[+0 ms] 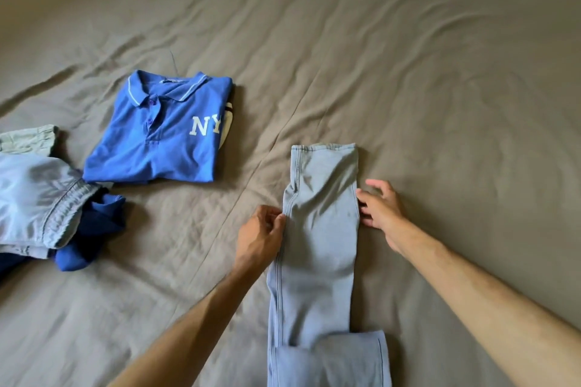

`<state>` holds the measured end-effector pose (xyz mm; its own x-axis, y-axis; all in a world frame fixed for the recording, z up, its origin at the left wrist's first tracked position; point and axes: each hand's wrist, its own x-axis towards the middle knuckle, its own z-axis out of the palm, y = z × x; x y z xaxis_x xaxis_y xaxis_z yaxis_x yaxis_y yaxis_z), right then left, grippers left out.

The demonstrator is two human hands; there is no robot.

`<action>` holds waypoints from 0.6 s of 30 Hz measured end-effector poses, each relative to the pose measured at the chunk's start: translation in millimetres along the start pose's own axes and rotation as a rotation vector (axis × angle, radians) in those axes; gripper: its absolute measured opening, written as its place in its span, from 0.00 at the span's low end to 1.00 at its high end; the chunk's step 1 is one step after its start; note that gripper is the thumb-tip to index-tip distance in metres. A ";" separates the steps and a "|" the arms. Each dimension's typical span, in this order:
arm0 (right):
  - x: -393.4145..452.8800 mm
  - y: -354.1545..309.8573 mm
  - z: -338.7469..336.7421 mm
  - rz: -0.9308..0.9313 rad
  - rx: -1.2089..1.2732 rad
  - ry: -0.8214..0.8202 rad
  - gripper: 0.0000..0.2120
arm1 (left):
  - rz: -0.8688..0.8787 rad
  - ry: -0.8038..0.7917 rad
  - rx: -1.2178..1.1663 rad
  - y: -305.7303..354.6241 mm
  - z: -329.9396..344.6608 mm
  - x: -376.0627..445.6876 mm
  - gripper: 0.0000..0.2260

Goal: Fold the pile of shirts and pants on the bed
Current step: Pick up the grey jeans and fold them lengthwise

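Two bare hands work on one pair of light blue jeans (320, 242), laid lengthwise on the brown bed sheet (408, 72) with the legs stacked into a single long strip. One folded blue polo shirt (160, 132), lettered "NY" in white, lies flat to the left, well apart from the jeans; a second folded garment shows only as a pale striped edge under its right side. At the far left edge sits one unfolded pile (47, 195), in which at least three pieces can be counted: a pale green item at the top, a light blue garment with a gathered waistband, and dark blue fabric beneath.

The pile is cut off by the left border, so its full count cannot be told. The near end of the jeans runs out of the bottom border, where a wider part lies under the strip.

The jeans are faded, with a stitched side seam along their left edge and a hem at the far end. The left hand (264, 236) pinches that left edge with curled fingers; the right hand (380, 207) touches the right edge, its fingertips at the cloth and the other fingers spread loosely.
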<state>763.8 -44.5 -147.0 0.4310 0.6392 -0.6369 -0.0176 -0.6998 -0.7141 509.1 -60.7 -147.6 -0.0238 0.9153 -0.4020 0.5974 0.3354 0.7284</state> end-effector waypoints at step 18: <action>86.2 -114.7 -3.8 -0.517 -1.367 -0.290 0.12 | 0.299 -0.483 0.589 104.4 -21.0 163.2 0.14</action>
<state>806.4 89.7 -118.9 -0.0674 0.8287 -0.5557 0.9868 -0.0269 -0.1598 550.8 128.4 -125.6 0.4711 0.7055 -0.5295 0.8501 -0.2031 0.4858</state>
